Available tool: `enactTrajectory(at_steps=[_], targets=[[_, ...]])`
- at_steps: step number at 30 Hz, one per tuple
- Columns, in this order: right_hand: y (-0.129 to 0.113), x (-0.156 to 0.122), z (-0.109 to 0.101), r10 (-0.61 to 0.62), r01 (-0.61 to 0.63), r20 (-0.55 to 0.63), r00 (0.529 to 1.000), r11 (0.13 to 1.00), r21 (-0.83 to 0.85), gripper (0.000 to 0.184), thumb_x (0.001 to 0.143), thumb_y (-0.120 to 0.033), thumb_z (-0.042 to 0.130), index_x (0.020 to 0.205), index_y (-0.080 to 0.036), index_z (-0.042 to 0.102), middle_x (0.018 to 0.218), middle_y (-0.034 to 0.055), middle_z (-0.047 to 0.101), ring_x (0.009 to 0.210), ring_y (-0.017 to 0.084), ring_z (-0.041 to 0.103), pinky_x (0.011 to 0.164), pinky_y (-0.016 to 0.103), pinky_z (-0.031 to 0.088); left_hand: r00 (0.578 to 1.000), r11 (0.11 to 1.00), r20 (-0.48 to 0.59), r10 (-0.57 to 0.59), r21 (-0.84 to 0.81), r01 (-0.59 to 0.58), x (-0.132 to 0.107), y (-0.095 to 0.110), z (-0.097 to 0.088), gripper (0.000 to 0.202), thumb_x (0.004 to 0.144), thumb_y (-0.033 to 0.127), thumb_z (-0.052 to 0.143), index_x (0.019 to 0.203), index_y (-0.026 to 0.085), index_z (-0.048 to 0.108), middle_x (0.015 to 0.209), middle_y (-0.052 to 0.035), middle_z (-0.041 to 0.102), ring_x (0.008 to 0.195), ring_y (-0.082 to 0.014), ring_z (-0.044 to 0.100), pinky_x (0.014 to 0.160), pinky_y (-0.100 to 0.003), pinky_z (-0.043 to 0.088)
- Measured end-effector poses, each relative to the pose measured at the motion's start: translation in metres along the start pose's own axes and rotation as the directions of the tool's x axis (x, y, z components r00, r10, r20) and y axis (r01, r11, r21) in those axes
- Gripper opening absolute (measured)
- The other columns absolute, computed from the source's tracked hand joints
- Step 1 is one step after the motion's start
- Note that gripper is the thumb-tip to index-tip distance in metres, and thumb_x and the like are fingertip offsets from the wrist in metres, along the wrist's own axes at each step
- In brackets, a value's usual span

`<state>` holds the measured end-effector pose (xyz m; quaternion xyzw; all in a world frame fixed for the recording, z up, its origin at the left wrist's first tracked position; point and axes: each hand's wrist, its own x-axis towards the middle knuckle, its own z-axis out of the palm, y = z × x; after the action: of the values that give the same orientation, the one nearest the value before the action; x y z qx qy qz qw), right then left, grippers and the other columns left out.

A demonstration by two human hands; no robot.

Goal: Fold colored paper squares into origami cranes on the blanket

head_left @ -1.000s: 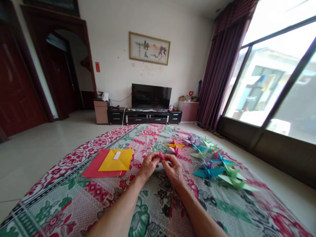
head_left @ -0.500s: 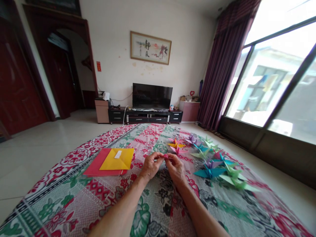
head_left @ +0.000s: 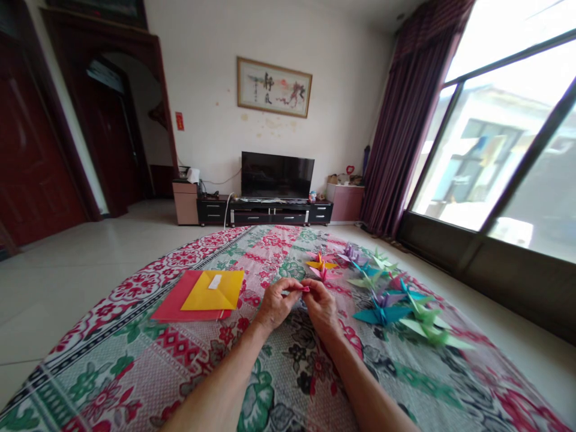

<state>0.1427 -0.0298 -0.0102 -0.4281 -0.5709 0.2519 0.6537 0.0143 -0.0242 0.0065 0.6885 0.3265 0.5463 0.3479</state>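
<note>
A small folded piece of pink paper (head_left: 306,289) is pinched between the fingertips of both hands, above the middle of the patterned cloth. My left hand (head_left: 276,303) grips it from the left, thumb and fingers pressed together. From the right, my right hand (head_left: 322,304) closes on it too. The fingers hide most of the paper, so its shape is hard to make out. Just beyond my right hand sit a pink paper crane (head_left: 323,273) and an orange paper crane (head_left: 320,263).
Several more paper cranes stand at the right, among them a blue crane (head_left: 382,313) and a light green crane (head_left: 432,331). To the left, a yellow paper packet (head_left: 227,292) with a white label lies on red paper sheets (head_left: 173,301). A flowered tablecloth (head_left: 216,366) spreads underneath.
Both hands stay in nearly the same place. The pink paper has turned slightly between the fingertips and shows as a smaller, flatter piece now.
</note>
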Motion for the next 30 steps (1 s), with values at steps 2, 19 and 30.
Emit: enactTrajectory(at_steps=[2, 19, 30], targets=[[0.000, 0.000, 0.000, 0.009, -0.009, 0.002, 1.000, 1.000, -0.003, 0.019, 0.068, -0.024, 0.056, 0.085, -0.017, 0.061, 0.082, 0.0043, 0.067, 0.073, 0.016, 0.061, 0.066, 0.027, 0.049, 1.000, 1.000, 0.001, -0.001, -0.007, 0.001, 0.000, -0.001, 0.000, 0.014, 0.075, 0.029, 0.060, 0.083, 0.020, 0.068, 0.094, -0.0033, 0.066, 0.089, -0.0165, 0.060, 0.074, -0.023, 0.048], [-0.008, -0.004, 0.002, 0.116, -0.118, 0.061, 0.991, 0.993, 0.029, 0.027, 0.070, -0.039, 0.061, 0.083, -0.015, 0.064, 0.074, 0.0043, 0.067, 0.066, 0.015, 0.059, 0.062, 0.026, 0.048, 0.972, 0.962, -0.040, -0.231, -0.157, 0.222, 0.004, -0.008, -0.001, 0.019, 0.071, 0.032, 0.060, 0.079, 0.016, 0.065, 0.068, -0.0007, 0.063, 0.061, -0.0118, 0.055, 0.056, -0.021, 0.042], [-0.014, -0.006, 0.005, 0.152, -0.172, 0.226, 0.962, 0.983, 0.070, 0.021, 0.071, -0.035, 0.060, 0.078, -0.016, 0.063, 0.068, 0.0007, 0.064, 0.060, 0.013, 0.057, 0.058, 0.023, 0.045, 0.951, 0.895, -0.050, -0.304, -0.356, 0.268, 0.004, -0.005, -0.001, 0.020, 0.066, 0.034, 0.064, 0.069, 0.015, 0.062, 0.055, 0.0042, 0.052, 0.050, -0.0072, 0.043, 0.050, -0.019, 0.034]])
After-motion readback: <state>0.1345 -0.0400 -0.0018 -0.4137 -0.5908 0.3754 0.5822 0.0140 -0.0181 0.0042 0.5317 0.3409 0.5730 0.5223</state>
